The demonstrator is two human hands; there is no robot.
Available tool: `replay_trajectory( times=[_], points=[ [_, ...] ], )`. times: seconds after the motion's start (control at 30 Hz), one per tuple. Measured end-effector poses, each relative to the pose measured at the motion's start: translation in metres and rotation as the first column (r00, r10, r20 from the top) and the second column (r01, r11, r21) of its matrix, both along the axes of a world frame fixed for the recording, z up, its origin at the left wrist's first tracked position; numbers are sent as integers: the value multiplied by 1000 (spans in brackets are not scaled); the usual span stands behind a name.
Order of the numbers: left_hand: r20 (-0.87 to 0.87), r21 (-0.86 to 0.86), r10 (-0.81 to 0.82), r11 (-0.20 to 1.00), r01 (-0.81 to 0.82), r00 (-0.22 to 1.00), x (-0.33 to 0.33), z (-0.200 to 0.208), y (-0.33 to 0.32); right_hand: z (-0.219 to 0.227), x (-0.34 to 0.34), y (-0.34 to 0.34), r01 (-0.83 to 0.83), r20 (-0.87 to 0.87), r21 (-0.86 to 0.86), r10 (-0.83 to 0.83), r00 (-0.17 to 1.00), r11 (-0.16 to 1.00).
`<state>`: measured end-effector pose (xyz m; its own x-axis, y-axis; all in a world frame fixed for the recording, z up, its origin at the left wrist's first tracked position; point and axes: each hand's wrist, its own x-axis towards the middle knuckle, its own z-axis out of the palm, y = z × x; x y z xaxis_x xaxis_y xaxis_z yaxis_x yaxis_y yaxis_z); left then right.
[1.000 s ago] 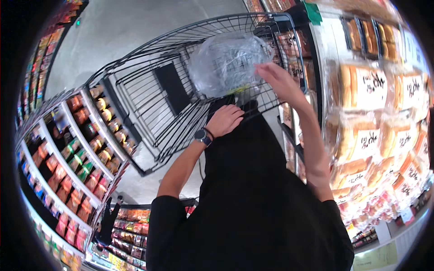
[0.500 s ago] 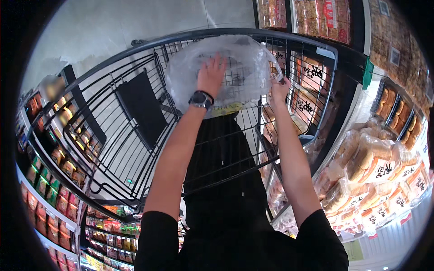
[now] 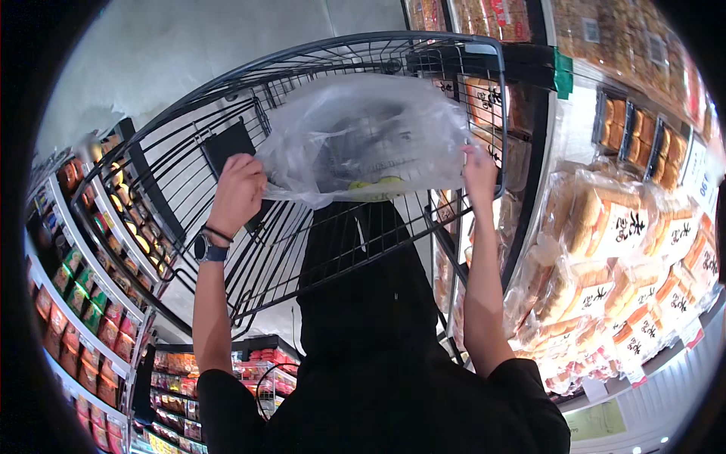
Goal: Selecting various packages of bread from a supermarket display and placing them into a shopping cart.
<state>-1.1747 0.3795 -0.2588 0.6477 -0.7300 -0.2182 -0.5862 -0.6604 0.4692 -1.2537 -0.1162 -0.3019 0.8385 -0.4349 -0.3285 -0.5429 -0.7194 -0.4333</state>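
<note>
Plastic bag (image 3: 355,144), translucent, at 12 o'clock over wire shopping cart (image 3: 408,35). Left hand (image 3: 238,193) grips its 8 o'clock edge, right hand (image 3: 479,174) its 4 o'clock. Spreading seems done; no knot visible.

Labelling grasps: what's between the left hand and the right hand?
The translucent bag, stretched from the left hand to the right hand, each holding a side. Shown in the head view.

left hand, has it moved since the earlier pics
Yes: the left hand moved left, toward the cart's black panel, to the clear bag's left edge.
</note>
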Motion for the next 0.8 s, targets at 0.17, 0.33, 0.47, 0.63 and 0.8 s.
replay_trajectory(
  times=[0.17,0.33,0.47,0.63,0.8],
  points=[
    [23,205,-70,977,64,997,-27,-2,-20,5,6,25,43,10,45,-44,999,998],
    [58,387,1,922,-24,998,-34,-17,-31,2,17,38,-21,-88,-7,21,996,1000],
    [44,391,-18,920,0,999,-27,-7,-48,32,20,62,-84,-209,-152,51,977,985],
    [232,-116,-9,993,37,973,-29,-10,-31,60,46,131,-563,311,-207,599,738,800],
    [191,-138,-19,989,46,981,-34,-17,-16,-85,51,151,-762,-81,227,791,606,607]
  ],
)
